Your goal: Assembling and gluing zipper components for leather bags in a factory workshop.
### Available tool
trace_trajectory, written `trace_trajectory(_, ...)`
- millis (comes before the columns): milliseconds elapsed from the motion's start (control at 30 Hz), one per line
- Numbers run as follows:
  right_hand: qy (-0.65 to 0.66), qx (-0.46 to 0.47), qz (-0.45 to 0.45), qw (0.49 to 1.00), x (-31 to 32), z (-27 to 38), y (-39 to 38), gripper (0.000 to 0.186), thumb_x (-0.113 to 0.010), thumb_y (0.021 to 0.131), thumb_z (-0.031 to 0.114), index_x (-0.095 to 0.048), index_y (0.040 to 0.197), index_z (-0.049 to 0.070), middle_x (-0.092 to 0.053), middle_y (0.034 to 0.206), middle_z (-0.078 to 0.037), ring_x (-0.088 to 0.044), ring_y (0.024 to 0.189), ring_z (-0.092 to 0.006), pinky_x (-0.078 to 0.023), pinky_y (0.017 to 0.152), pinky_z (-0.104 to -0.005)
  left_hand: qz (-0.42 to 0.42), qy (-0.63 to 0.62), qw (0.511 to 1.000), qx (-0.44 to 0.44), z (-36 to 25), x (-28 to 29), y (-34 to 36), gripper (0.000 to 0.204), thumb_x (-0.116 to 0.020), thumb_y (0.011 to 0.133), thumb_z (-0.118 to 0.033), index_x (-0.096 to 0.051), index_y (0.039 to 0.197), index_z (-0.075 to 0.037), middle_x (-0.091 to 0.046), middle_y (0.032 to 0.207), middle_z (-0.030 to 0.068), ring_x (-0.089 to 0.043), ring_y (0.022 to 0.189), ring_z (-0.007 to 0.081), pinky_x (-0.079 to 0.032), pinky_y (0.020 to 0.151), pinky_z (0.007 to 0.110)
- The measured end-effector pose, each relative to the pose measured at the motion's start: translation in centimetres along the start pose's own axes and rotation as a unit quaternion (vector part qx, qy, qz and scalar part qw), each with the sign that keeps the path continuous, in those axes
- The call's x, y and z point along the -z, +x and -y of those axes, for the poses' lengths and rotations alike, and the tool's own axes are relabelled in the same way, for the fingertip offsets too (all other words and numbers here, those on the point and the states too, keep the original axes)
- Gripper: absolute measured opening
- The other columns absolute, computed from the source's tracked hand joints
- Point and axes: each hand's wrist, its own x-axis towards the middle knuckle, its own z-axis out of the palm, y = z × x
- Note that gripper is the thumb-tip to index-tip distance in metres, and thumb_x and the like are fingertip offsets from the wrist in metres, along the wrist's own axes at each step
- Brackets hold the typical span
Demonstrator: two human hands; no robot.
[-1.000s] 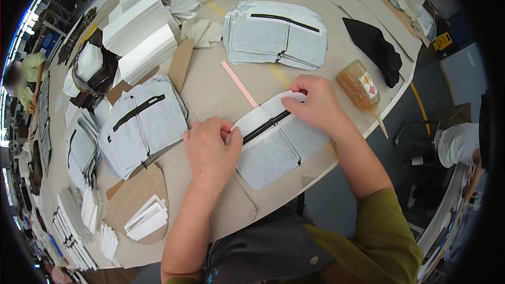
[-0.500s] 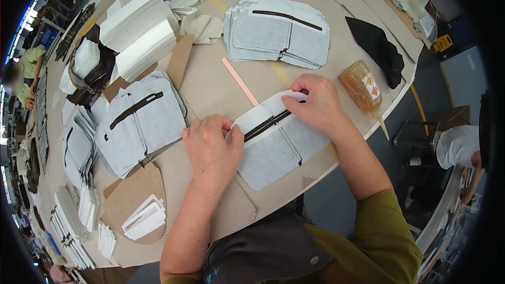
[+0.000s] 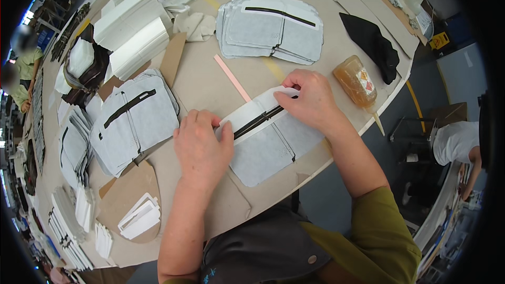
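A light grey fabric panel (image 3: 263, 160) lies on the table in front of me, with a black zipper (image 3: 259, 122) running across it. Along the zipper is a white strip (image 3: 246, 115). At its left end, my left hand (image 3: 202, 147) pinches the strip between thumb and fingers. My right hand (image 3: 311, 99) is closed over the other end, thumb near the zipper and fingers curled at the strip's edge. Both hands hide the strip's ends. A pink strip (image 3: 231, 78) lies just beyond the panel.
Stacks of similar grey panels lie at the far middle (image 3: 271, 34) and left (image 3: 139, 126). A bottle of amber liquid (image 3: 356, 81) with a nozzle rests by my right hand, near black fabric (image 3: 371, 47). White cut-out frames (image 3: 139, 218) sit on brown board at lower left.
The whole view has shifted slightly, so the table appears a little further left and up. Both hands keep their hold on the strip. Another person's head shows at the far left.
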Motion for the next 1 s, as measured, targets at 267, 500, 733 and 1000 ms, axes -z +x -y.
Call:
trace_trajectory(267,0.012,0.031,-0.014,0.999,0.1,-0.5,-0.3,0.018,-0.078,0.076,0.018,-0.072,0.081,0.002,-0.071,0.080,-0.013,-0.067,0.072,-0.0327,-0.053,0.068,-0.0411,0.090,-0.124,0.982,0.107,1.5,2.7,-0.2,0.017,-0.077,0.088,-0.017,-0.067,0.092,-0.004,-0.069,0.089,0.0114,-0.066,0.082,0.0285,-0.048,0.081,0.041)
trace_trajectory(500,0.027,0.016,0.014,0.999,0.2,-0.2,-0.1,0.021,-0.080,0.080,0.015,-0.068,0.084,-0.002,-0.067,0.076,-0.009,-0.061,0.069,-0.0162,-0.050,0.066,-0.0309,0.019,-0.258,0.964,0.056,2.8,1.4,-1.6,0.013,-0.070,0.089,0.001,-0.073,0.100,-0.003,-0.070,0.090,0.0102,-0.063,0.080,0.0263,-0.052,0.076,0.036)
trace_trajectory(733,0.039,0.012,0.014,0.999,0.1,-0.8,-0.1,0.023,-0.081,0.078,0.017,-0.070,0.085,-0.002,-0.070,0.081,-0.015,-0.067,0.071,-0.0289,-0.053,0.067,-0.0372,0.022,-0.198,0.980,-0.025,3.2,1.5,-2.0,0.020,-0.071,0.089,0.003,-0.079,0.104,-0.007,-0.070,0.095,0.0045,-0.060,0.092,0.0213,-0.050,0.077,0.032)
trace_trajectory(1000,0.024,0.006,0.030,0.999,0.4,-0.3,0.1,0.025,-0.082,0.078,0.018,-0.070,0.085,-0.003,-0.071,0.081,-0.016,-0.067,0.071,-0.0292,-0.053,0.068,-0.0373,0.017,-0.162,0.983,-0.078,3.4,1.5,-2.1,0.024,-0.074,0.084,0.005,-0.081,0.103,-0.009,-0.069,0.097,0.0046,-0.057,0.090,0.0242,-0.048,0.079,0.034)
